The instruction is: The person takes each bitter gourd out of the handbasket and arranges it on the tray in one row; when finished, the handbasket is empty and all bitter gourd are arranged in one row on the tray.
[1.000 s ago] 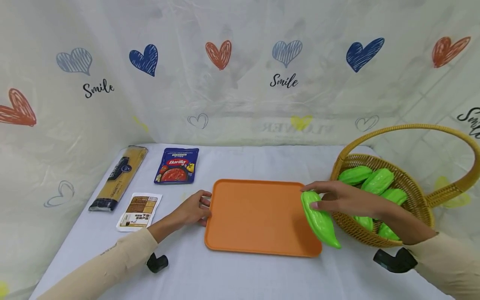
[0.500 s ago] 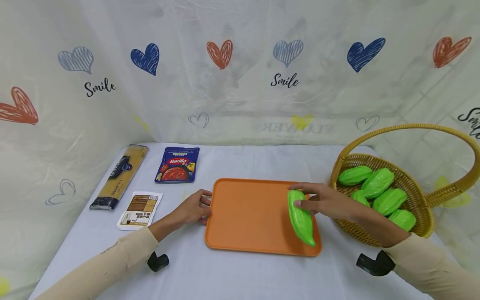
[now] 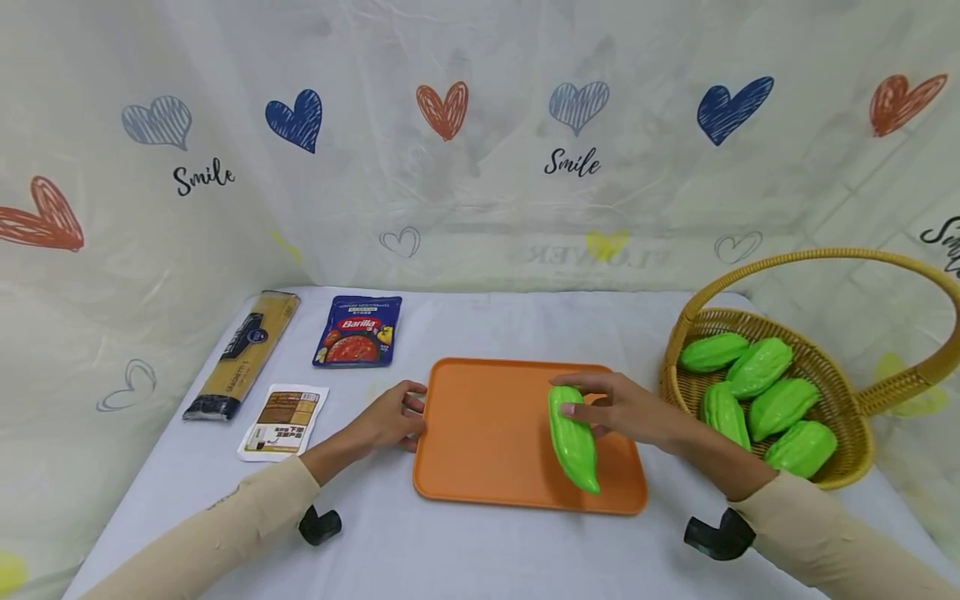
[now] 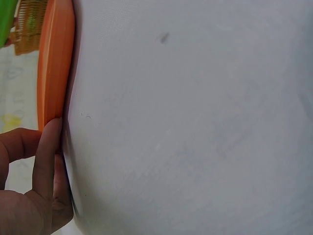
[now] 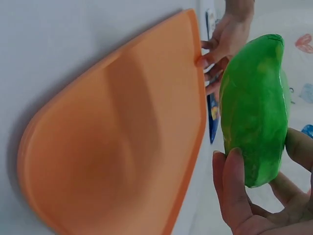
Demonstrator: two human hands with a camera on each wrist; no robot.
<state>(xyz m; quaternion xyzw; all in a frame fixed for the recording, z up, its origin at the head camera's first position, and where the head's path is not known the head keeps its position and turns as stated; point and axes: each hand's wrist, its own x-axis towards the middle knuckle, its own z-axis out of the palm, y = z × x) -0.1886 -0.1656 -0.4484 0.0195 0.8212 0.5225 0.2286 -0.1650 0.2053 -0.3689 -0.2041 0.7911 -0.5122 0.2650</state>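
Right hand (image 3: pixel 618 408) is pinching a green vegetable (image 3: pixel 574 446) near its blunter end, thumb and fingers parting only to its width; the pointed end is hanging down toward the person. The vegetable is sitting in the air over the right half of the orange tray (image 3: pixel 480 442), not touching it; the right wrist view is showing a gap, and a shadow is falling on the tray. Left hand (image 3: pixel 390 417) is gripping the tray's left edge, fingers bending against the rim, apparently steadying it.

Progress, judging by how things are lying: one vegetable is already out of the wicker basket (image 3: pixel 670 383) and hanging over the tray, so lifting and carrying are looking done; contact with the tray isn't happening yet. Five more green vegetables (image 3: pixel 783 407) are lying inside the basket, which is standing just right of the tray, so most are remaining there.

On the left, three packs are lying flat and untouched: spaghetti pack (image 3: pixel 243 354) along the table edge, blue sauce pouch (image 3: pixel 357 332) behind the tray's left corner, brown-and-white packet (image 3: pixel 283 422) near the left forearm.
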